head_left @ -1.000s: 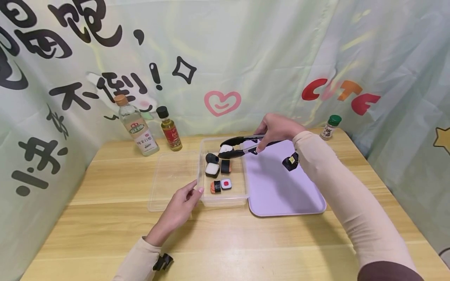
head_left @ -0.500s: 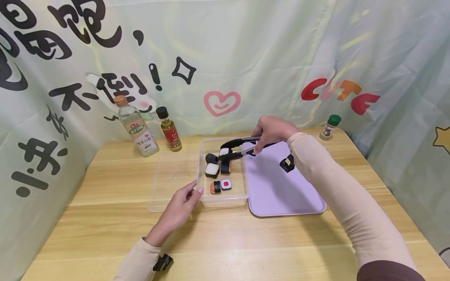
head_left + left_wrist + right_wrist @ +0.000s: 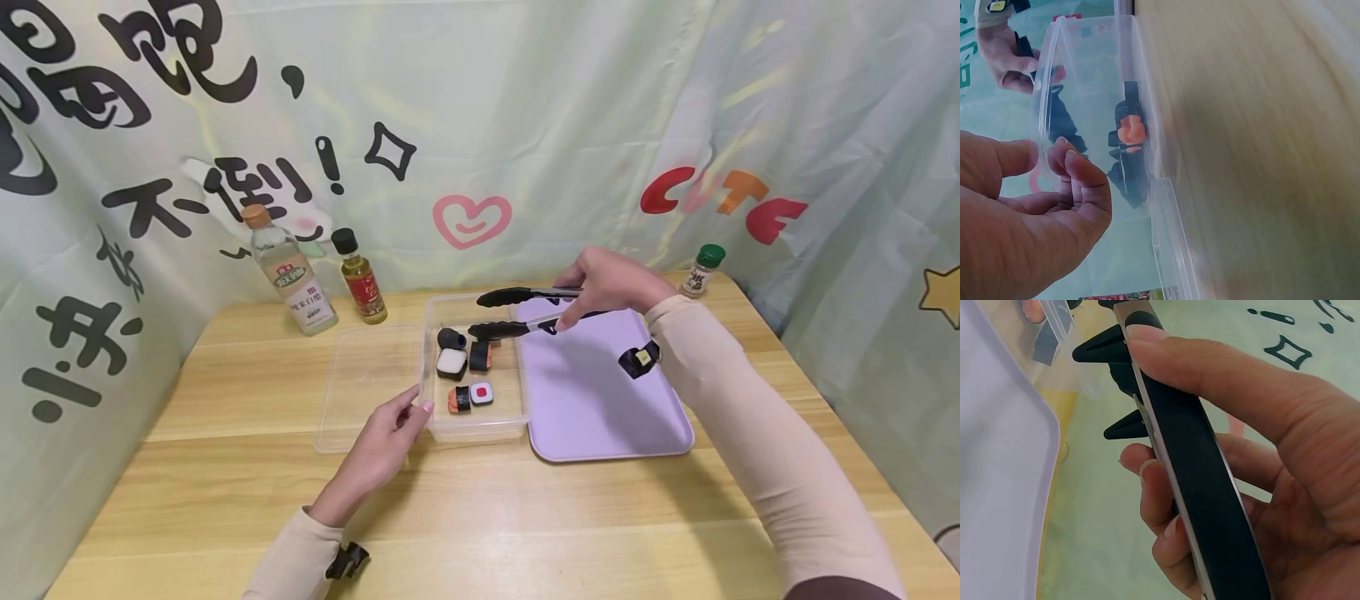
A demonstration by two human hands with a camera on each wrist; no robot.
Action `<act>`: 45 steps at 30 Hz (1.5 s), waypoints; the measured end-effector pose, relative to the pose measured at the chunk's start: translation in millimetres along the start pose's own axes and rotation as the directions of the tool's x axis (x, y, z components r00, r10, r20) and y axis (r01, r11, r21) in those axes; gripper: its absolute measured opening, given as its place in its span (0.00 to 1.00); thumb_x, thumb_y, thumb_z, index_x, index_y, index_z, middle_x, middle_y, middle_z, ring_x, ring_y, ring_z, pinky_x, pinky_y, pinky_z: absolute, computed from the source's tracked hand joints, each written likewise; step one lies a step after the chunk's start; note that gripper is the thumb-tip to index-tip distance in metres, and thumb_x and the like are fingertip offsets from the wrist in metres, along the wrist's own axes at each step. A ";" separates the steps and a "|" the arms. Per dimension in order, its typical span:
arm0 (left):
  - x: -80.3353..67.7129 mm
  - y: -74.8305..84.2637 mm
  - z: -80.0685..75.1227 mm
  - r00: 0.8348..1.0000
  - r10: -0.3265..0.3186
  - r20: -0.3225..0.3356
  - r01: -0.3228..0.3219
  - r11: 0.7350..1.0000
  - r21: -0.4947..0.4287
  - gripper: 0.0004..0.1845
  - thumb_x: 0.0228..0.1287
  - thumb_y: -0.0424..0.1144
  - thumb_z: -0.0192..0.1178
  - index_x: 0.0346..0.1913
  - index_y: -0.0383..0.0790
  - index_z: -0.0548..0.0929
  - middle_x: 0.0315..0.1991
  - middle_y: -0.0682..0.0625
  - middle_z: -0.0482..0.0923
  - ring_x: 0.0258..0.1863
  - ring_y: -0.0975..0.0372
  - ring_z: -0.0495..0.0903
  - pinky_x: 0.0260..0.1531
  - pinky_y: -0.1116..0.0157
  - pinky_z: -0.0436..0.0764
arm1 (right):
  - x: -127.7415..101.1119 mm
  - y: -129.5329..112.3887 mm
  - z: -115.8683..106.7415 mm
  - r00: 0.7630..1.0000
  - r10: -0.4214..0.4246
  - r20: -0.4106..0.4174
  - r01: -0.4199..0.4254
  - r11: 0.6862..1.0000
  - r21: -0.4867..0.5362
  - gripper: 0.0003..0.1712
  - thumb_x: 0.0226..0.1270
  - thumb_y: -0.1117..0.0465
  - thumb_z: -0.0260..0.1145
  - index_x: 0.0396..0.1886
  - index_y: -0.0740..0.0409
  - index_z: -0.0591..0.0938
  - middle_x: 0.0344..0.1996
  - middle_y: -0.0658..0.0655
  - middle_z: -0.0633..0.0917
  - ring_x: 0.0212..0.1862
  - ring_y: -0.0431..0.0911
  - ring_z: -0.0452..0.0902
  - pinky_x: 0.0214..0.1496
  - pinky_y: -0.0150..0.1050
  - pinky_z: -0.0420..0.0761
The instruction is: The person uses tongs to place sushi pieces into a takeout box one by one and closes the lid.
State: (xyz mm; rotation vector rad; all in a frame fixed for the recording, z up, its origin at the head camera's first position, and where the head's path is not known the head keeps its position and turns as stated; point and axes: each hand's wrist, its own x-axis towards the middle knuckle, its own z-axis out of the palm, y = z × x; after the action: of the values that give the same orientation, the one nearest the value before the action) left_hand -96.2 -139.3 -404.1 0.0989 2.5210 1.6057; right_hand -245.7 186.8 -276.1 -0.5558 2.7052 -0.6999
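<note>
Two hands at work: right hand (image 3: 611,283) grips black tongs (image 3: 525,310), tips apart and empty above clear container (image 3: 517,367) of toy sushi (image 3: 467,373); left hand (image 3: 382,442) fingers loosely curled against container's near-left corner on surface (image 3: 480,525).

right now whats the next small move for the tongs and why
Probably draw the tongs back toward the purple tray. The right hand holds them with the tips apart and empty above the clear box, where five sushi pieces lie. The tray is bare, and the left hand steadies the box's corner.
</note>
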 end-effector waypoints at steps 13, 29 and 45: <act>0.7 -1.9 0.1 1.000 0.000 0.002 0.000 1.000 0.011 0.32 0.80 0.48 0.53 0.76 0.31 0.63 0.28 0.42 0.75 0.22 0.62 0.68 0.19 0.67 0.67 | -49.8 29.6 7.0 0.989 0.124 -0.080 -0.115 0.988 0.102 0.47 0.41 0.46 0.87 0.62 0.61 0.83 0.61 0.67 0.80 0.67 0.60 0.70 0.57 0.57 0.78; 0.8 -1.7 0.1 1.000 0.002 0.003 -0.003 1.000 0.013 0.32 0.80 0.48 0.53 0.76 0.30 0.63 0.29 0.42 0.75 0.21 0.62 0.67 0.18 0.67 0.66 | -108.4 85.0 27.5 0.943 0.289 -0.165 -0.246 0.939 0.240 0.58 0.45 0.38 0.83 0.71 0.64 0.73 0.66 0.72 0.73 0.61 0.60 0.67 0.49 0.48 0.75; 0.7 -1.7 0.3 1.000 -0.011 0.009 0.010 1.000 0.011 0.31 0.80 0.45 0.52 0.76 0.31 0.62 0.29 0.42 0.75 0.22 0.62 0.66 0.18 0.68 0.65 | -137.0 121.3 49.0 0.876 0.404 -0.265 -0.286 0.876 0.388 0.56 0.53 0.39 0.80 0.73 0.66 0.70 0.68 0.73 0.71 0.62 0.57 0.63 0.48 0.40 0.67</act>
State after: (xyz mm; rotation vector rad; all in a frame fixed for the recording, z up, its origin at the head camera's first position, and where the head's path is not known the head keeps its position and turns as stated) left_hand -96.9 -139.7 -405.8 0.0941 2.5194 1.5838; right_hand -142.1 324.4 -354.7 0.1598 2.7748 -1.2115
